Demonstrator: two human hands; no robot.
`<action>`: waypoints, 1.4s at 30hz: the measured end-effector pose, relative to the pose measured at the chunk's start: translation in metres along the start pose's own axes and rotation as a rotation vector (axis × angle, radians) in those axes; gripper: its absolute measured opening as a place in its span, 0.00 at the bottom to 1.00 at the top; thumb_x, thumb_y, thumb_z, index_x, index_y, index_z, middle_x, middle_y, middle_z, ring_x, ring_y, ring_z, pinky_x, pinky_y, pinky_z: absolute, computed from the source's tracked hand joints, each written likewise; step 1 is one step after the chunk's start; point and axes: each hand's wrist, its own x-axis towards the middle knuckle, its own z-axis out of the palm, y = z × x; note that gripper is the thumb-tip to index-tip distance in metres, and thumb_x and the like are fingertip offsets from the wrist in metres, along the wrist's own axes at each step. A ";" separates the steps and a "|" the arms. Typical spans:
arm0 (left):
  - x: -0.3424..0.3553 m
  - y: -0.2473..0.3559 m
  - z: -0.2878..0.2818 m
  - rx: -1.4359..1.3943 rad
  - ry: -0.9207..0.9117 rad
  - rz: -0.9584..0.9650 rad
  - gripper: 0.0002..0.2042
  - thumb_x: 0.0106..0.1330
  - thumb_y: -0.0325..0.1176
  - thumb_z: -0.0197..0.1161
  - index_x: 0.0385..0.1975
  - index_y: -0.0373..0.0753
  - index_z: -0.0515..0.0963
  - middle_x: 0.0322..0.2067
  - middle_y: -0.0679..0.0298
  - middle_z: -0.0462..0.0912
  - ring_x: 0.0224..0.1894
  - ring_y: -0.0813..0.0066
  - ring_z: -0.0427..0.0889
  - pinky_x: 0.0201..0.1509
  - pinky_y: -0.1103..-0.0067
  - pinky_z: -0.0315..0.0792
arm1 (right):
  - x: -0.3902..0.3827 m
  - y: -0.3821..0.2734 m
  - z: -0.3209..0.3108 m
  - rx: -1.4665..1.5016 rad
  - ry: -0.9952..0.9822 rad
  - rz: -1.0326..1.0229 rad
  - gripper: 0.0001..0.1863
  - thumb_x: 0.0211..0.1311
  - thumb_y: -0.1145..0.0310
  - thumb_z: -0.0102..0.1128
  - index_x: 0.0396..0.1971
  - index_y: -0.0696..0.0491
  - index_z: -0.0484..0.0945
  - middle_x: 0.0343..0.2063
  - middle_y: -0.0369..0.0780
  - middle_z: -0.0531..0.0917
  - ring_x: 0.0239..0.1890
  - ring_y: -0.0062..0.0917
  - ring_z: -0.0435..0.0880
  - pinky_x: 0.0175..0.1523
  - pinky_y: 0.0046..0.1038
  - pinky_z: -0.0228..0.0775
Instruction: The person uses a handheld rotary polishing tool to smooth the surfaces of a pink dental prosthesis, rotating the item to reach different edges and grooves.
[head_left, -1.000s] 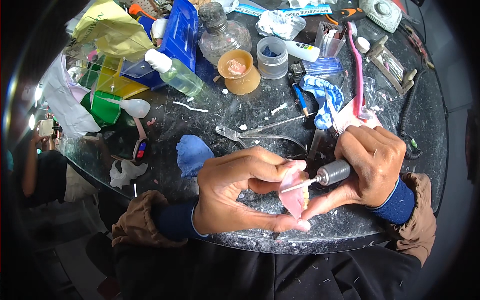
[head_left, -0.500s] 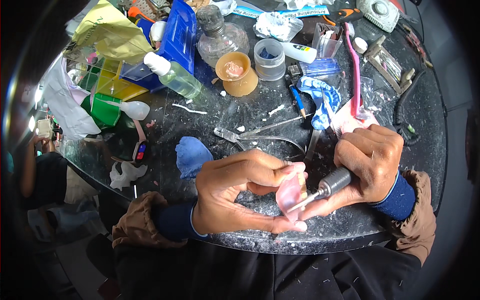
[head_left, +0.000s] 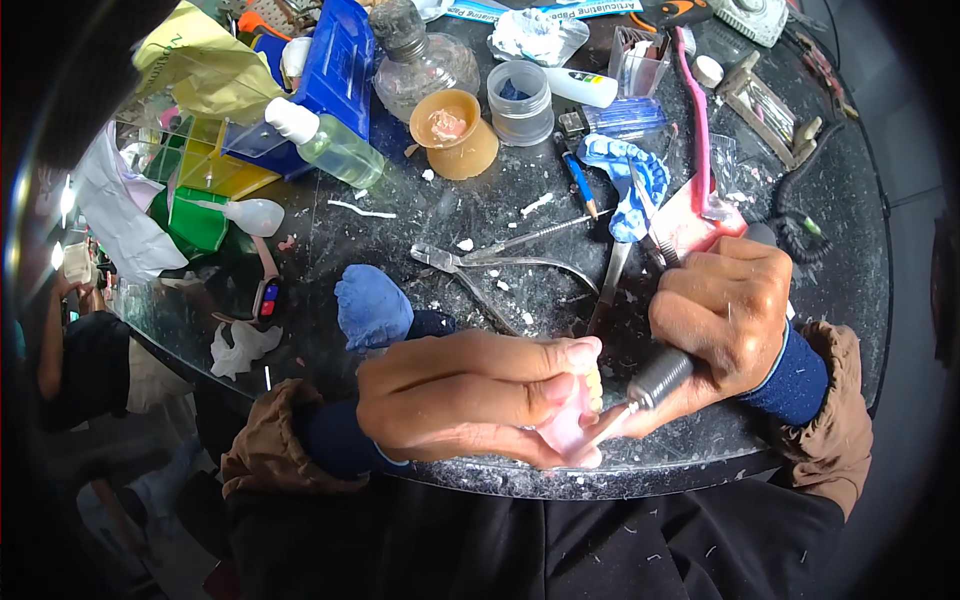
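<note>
My left hand [head_left: 455, 395] is closed on a pink denture base [head_left: 568, 425] with yellowish teeth, its fingers lying over the top and side. My right hand [head_left: 720, 310] is wrapped round a grey rotary handpiece [head_left: 660, 376], whose thin tip is against the lower part of the denture, near my left fingertips. A blue lump of material [head_left: 370, 305] lies above my left hand. Metal pliers [head_left: 435, 257], a flat blade [head_left: 610, 280] and a blue dental cast with teeth [head_left: 645, 180] lie beyond my hands.
The dark bench [head_left: 300, 345] holds a spray bottle [head_left: 340, 150], glass burner [head_left: 430, 70], wax pot [head_left: 462, 150], plastic jar [head_left: 520, 120], blue box [head_left: 335, 70], papers [head_left: 135, 220], watch [head_left: 268, 295] and pink toothbrush [head_left: 700, 130]. A co-worker's arm [head_left: 55, 350] shows at the far left.
My left hand has shifted slightly left, its fingers now folded further over the denture. My right hand and handpiece have moved a little left and down. The view has shifted slightly.
</note>
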 end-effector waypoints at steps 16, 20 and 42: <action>0.003 0.009 -0.006 -0.051 -0.093 0.015 0.20 0.50 0.21 0.71 0.43 0.26 0.74 0.45 0.46 0.79 0.46 0.60 0.83 0.48 0.75 0.81 | 0.001 -0.005 0.002 -0.014 0.021 -0.044 0.33 0.30 0.37 0.70 0.08 0.48 0.60 0.10 0.31 0.59 0.09 0.21 0.61 0.17 0.25 0.42; -0.001 0.010 -0.003 -0.103 -0.099 -0.028 0.19 0.50 0.22 0.71 0.42 0.27 0.75 0.45 0.46 0.79 0.46 0.61 0.83 0.46 0.77 0.82 | 0.001 -0.003 0.000 -0.025 0.020 -0.059 0.32 0.31 0.37 0.69 0.09 0.48 0.61 0.10 0.31 0.61 0.10 0.21 0.62 0.17 0.25 0.43; -0.009 0.011 -0.004 -0.201 -0.075 -0.079 0.21 0.48 0.23 0.73 0.43 0.33 0.76 0.47 0.51 0.79 0.49 0.60 0.82 0.46 0.77 0.81 | 0.000 -0.004 -0.002 -0.025 0.005 -0.083 0.36 0.28 0.31 0.68 0.09 0.48 0.61 0.10 0.30 0.60 0.09 0.21 0.61 0.17 0.24 0.44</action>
